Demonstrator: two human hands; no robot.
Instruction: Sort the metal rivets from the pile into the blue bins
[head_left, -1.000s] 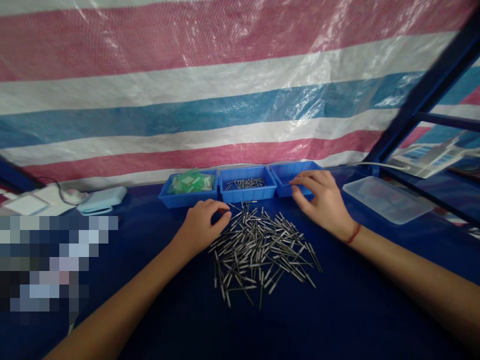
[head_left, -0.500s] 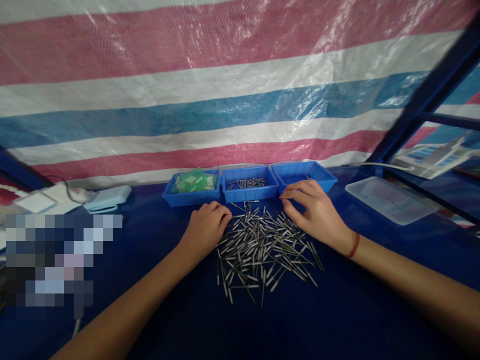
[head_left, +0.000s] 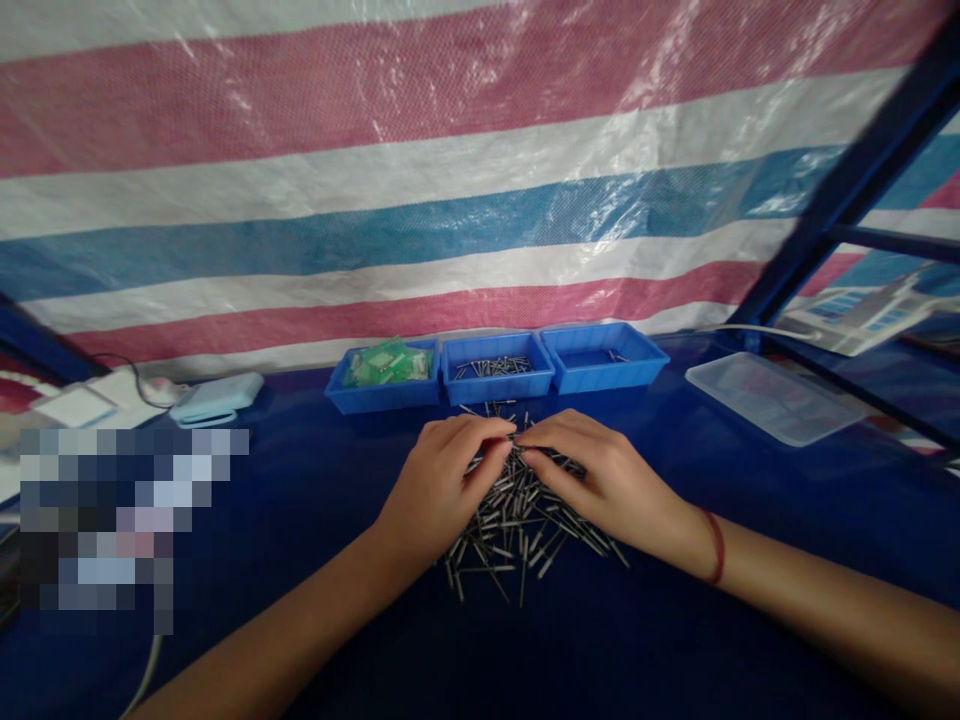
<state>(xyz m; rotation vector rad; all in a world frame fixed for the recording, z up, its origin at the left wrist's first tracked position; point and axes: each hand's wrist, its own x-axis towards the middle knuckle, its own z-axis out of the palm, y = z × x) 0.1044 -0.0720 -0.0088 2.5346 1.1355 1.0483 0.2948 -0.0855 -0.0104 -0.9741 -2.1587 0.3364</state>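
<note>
A loose pile of blind rivets [head_left: 517, 510], with silvery bodies and thin dark pins, lies on the blue tabletop [head_left: 360, 640]. Over its far part, my left hand [head_left: 454, 475] and my right hand [head_left: 604, 475] meet almost fingertip to fingertip. The right thumb and forefinger are closed on what looks like a blind rivet, its thin pin just showing. Bent into a pinch, the left thumb and forefinger sit right beside it; what they hold, if anything, is too small to make out. Both hands cover part of the pile.
Behind the pile stand three blue bins: the left bin [head_left: 382, 398] with green packets [head_left: 390, 362], the middle bin [head_left: 499, 385] with rivets, the right bin [head_left: 607, 375] with a few small pieces. A clear plastic lid [head_left: 776, 398] lies right, a light-blue case [head_left: 217, 398] left.
Both hands have moved inward over the pile from its two sides, and their fingertips now nearly touch. The right hand has left the front of the right bin.
</note>
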